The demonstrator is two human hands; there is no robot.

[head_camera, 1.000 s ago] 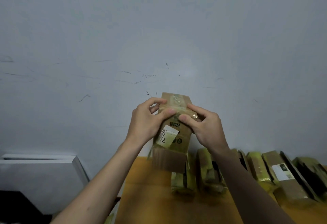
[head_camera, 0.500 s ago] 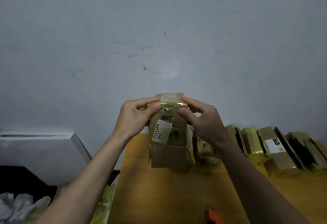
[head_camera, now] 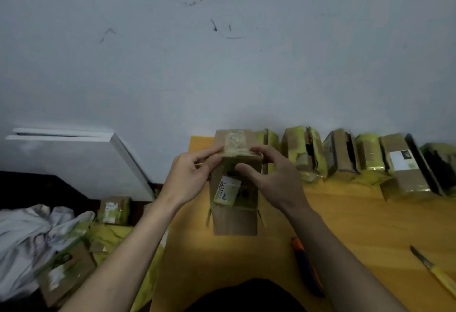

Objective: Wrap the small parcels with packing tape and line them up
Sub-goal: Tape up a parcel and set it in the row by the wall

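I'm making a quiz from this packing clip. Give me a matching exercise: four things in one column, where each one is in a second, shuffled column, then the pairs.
Things:
1. held parcel
2. row of wrapped parcels
3. yellow-handled knife
4. white cloth

Places:
A. on the table's right edge
B. left of the table, lower down
C. between the left hand and right hand
D. along the wall at the table's far edge

Pairs: 1-C, 2-D, 3-A, 4-B

Parcel (head_camera: 234, 183) left of row (head_camera: 345, 158) — table (head_camera: 357, 225).
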